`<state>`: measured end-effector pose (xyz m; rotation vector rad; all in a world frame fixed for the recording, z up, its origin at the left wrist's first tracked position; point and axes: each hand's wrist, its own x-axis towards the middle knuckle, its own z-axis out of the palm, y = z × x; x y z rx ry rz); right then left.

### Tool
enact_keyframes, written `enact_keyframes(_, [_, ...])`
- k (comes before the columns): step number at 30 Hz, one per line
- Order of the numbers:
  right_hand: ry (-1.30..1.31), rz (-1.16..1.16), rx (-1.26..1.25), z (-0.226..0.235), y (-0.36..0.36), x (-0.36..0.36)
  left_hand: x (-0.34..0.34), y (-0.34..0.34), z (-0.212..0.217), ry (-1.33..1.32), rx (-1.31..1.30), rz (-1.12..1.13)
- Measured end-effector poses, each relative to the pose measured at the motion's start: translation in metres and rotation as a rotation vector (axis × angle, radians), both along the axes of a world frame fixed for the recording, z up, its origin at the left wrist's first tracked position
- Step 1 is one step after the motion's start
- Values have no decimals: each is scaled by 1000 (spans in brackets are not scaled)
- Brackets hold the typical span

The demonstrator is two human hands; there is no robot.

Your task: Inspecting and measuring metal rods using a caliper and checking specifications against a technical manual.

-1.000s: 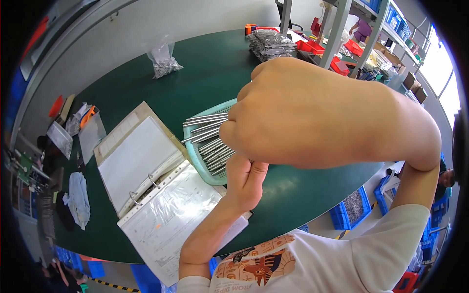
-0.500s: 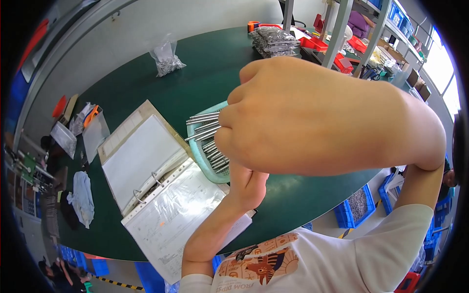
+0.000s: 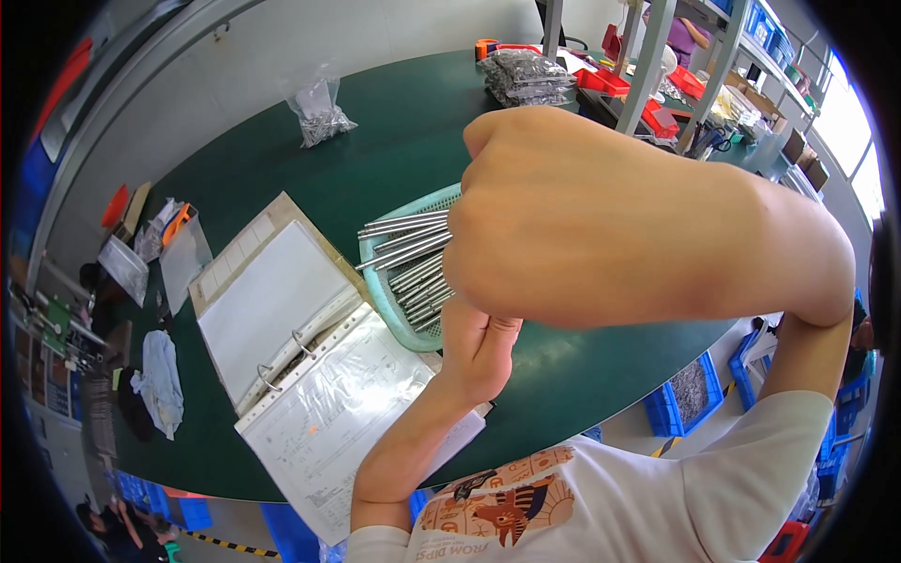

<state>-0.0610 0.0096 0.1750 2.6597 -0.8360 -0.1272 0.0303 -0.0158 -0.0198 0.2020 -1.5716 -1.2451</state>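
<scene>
On the dark green table (image 3: 394, 131), seen from the head camera, a turquoise mesh basket (image 3: 387, 291) lies just beside an open ring binder (image 3: 282, 328) with clear plastic sleeves. A bundle of thin metal rods (image 3: 404, 246) sticks out to the left over the basket. The right hand (image 3: 601, 225) is raised very close to the camera, closed like a fist, and it covers most of the basket and the inner ends of the rods; it seems to grip them, but I cannot tell this surely. The left hand (image 3: 479, 347) comes from below, under the rods, with the fingers hidden behind the right hand, so its grip cannot be told.

Around them are a clear bag of small metal parts (image 3: 321, 114), a pile of dark packets (image 3: 527, 77) at the far edge, red bins (image 3: 601, 81), a white cloth (image 3: 160, 383) at the left, and blue crates (image 3: 690, 399) under the table.
</scene>
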Motion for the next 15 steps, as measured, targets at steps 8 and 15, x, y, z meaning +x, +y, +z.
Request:
enact_keyframes(8, [58,-96,5,9,8,0,-8,4,3,94,-55,85])
enact_keyframes(15, [488,-264,64,22,5,2,-14,8,0,34,169,62])
